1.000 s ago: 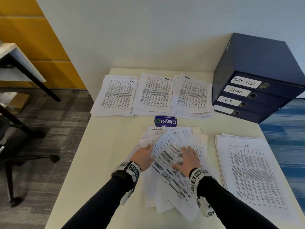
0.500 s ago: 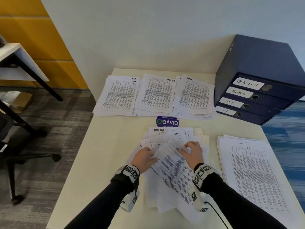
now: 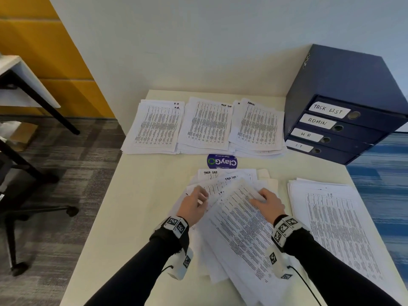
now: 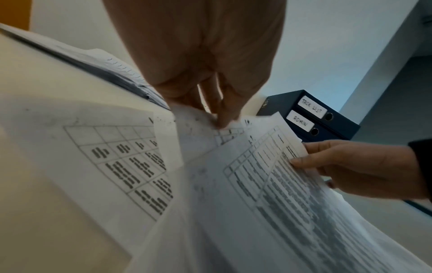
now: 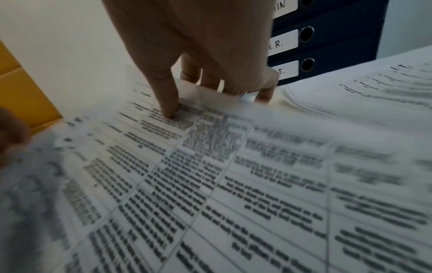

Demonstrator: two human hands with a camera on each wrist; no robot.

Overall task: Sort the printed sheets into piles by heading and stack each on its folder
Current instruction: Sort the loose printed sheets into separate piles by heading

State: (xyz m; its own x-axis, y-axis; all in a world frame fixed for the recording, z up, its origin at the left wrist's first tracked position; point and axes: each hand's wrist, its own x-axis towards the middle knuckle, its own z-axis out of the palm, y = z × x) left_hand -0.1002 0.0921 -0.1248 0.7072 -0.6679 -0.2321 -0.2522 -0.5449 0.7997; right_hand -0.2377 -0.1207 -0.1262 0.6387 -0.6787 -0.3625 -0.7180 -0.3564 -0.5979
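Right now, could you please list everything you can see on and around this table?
Sorted piles: three, white, table's far edge.
IT pile: one, white, right side.
Unsorted sheets: loose fan, white, centre, under both hands.
Binders: four, dark blue, stacked far right.
Sticker: one, blue, table centre.
Table: one, cream.
Office chair: black, partly seen, left floor.
Left hand: pinches a sheet.
Right hand: grips top sheet's edge.
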